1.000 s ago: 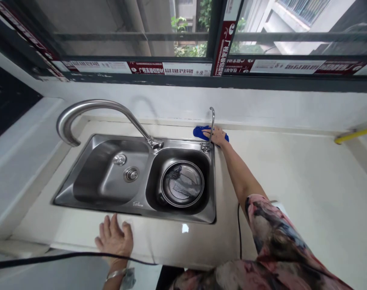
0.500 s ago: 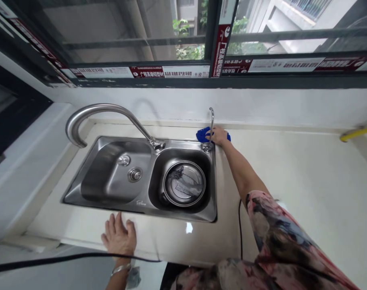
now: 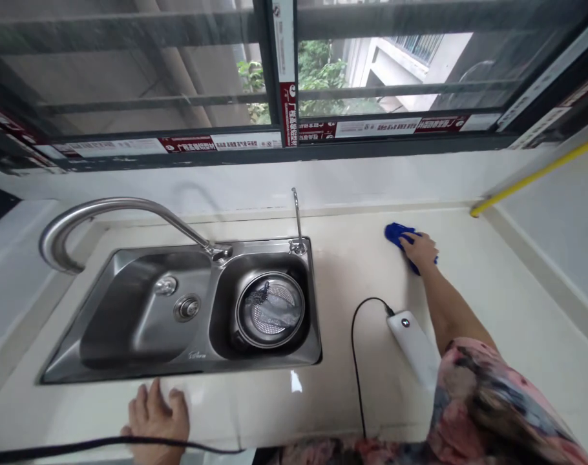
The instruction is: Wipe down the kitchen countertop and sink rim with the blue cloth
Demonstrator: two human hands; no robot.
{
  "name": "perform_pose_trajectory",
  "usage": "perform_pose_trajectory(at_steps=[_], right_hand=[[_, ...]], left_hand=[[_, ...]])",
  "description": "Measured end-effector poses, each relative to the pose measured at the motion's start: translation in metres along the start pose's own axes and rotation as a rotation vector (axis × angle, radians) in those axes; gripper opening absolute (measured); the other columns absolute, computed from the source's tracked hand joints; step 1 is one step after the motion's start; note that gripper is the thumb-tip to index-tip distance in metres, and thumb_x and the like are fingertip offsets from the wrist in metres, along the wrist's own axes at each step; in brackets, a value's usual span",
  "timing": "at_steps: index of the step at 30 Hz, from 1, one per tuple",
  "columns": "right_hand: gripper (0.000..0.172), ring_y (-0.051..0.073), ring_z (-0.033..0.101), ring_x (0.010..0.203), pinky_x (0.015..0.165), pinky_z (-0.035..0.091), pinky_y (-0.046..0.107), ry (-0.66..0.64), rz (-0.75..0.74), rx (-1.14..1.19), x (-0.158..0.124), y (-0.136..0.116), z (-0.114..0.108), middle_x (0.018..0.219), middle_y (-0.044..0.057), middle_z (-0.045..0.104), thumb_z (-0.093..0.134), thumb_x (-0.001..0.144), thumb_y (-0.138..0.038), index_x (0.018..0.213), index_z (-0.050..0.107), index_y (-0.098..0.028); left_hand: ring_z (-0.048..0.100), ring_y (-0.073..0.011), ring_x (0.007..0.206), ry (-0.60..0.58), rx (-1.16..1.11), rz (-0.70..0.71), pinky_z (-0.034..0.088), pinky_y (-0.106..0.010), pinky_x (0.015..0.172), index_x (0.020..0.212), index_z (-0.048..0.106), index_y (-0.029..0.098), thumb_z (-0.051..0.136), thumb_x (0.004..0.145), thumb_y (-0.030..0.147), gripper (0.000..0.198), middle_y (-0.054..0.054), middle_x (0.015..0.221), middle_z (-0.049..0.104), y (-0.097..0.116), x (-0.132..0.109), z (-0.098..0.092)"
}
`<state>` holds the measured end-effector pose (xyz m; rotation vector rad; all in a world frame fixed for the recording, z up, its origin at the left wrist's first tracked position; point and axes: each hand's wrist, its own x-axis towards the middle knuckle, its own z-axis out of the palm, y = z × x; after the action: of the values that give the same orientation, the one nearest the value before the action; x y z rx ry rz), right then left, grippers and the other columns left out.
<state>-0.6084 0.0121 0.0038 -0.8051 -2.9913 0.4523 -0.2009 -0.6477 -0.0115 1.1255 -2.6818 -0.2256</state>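
Note:
My right hand [image 3: 421, 250] presses a blue cloth [image 3: 397, 234] flat on the pale countertop [image 3: 492, 310], well to the right of the sink, with the fingers lying over the cloth. At the counter's front edge, below the sink, my left hand [image 3: 156, 411] rests flat with its fingers spread and holds nothing. The steel double sink [image 3: 129, 323] sits left of centre, and a round metal strainer basket [image 3: 271, 310] lies in its right bowl.
A long curved faucet [image 3: 114, 210] arcs over the left bowl, and a thin tap [image 3: 298, 223] stands at the sink's back right corner. A white power bank [image 3: 413, 345] with a black cable [image 3: 355, 342] lies on the counter. A yellow pipe [image 3: 531, 174] runs along the right wall under the window.
My right hand has slid the blue cloth from beside the thin tap rightward across the counter. The view has turned right, and the white power bank now shows. The left hand stays at the front edge.

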Motion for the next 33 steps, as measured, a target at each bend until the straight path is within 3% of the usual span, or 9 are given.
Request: perform_pose_trajectory(at_steps=[2,4,8,14,18,23,28,33], right_hand=[[0.050,0.044,0.047,0.143,0.116,0.042,0.067,0.042,0.142,-0.013,0.006,0.022,-0.006,0.162,0.014,0.049,0.054,0.102,-0.055,0.147,0.067,-0.035],[0.053,0.046,0.045,0.144,0.115,0.039,0.071,0.077,0.237,-0.022,0.013,0.027,-0.008,0.161,0.018,0.048,0.049,0.103,-0.052,0.149,0.064,-0.031],[0.054,0.047,0.042,0.143,0.113,0.036,0.074,0.079,0.281,-0.054,0.023,-0.008,-0.002,0.162,0.018,0.046,0.040,0.103,-0.041,0.150,0.061,-0.024],[0.049,0.042,0.044,0.134,0.108,0.038,0.068,0.123,-0.061,-0.093,0.010,-0.109,0.028,0.161,0.016,0.048,0.038,0.104,-0.035,0.145,0.062,-0.023],[0.050,0.043,0.044,0.130,0.106,0.038,0.068,0.157,-0.113,-0.038,-0.011,-0.159,0.047,0.157,0.020,0.052,0.036,0.103,-0.030,0.141,0.066,-0.018],[0.051,0.045,0.043,0.129,0.105,0.035,0.071,0.115,-0.283,0.063,-0.036,-0.188,0.061,0.159,0.019,0.052,0.036,0.104,-0.034,0.142,0.067,-0.021],[0.049,0.043,0.040,0.136,0.111,0.033,0.068,0.013,-0.504,0.085,-0.053,-0.210,0.071,0.166,0.007,0.050,0.043,0.102,-0.032,0.146,0.066,-0.029],[0.049,0.038,0.038,0.146,0.121,0.030,0.061,-0.088,-0.688,0.096,-0.074,-0.214,0.074,0.167,-0.002,0.051,0.049,0.099,-0.028,0.145,0.067,-0.035]], left_hand=[[0.039,-0.0405,0.156,0.016,-0.001,0.023,0.031,-0.068,0.124,0.155,0.054,0.012,0.028,0.105,0.058,0.073,-0.026,0.164,0.046,0.000,0.000,0.000],[0.038,-0.0408,0.156,0.048,-0.010,0.045,0.031,-0.067,0.125,0.155,0.055,0.011,0.029,0.105,0.059,0.073,-0.026,0.164,0.046,0.002,0.000,-0.001],[0.039,-0.0425,0.155,0.015,-0.006,0.028,0.032,-0.068,0.125,0.153,0.056,0.007,0.026,0.105,0.060,0.078,-0.029,0.161,0.047,0.009,-0.001,-0.008],[0.039,-0.0419,0.156,-0.015,-0.002,-0.015,0.027,-0.067,0.128,0.155,0.054,0.009,0.025,0.104,0.063,0.080,-0.028,0.163,0.046,0.016,0.000,-0.014],[0.038,-0.0429,0.156,-0.023,-0.015,-0.035,0.025,-0.067,0.129,0.155,0.054,0.008,0.025,0.104,0.063,0.081,-0.028,0.163,0.045,0.018,-0.001,-0.014],[0.038,-0.0428,0.156,-0.013,0.004,-0.008,0.027,-0.067,0.128,0.158,0.050,0.011,0.027,0.103,0.059,0.076,-0.026,0.165,0.044,0.019,-0.003,-0.013],[0.036,-0.0406,0.157,0.008,0.007,0.002,0.027,-0.067,0.127,0.159,0.049,0.014,0.030,0.105,0.055,0.070,-0.024,0.166,0.044,0.021,-0.004,-0.014],[0.042,-0.0408,0.153,0.031,-0.006,0.020,0.030,-0.068,0.125,0.153,0.055,0.011,0.029,0.106,0.054,0.069,-0.026,0.162,0.048,0.022,-0.004,-0.016]])
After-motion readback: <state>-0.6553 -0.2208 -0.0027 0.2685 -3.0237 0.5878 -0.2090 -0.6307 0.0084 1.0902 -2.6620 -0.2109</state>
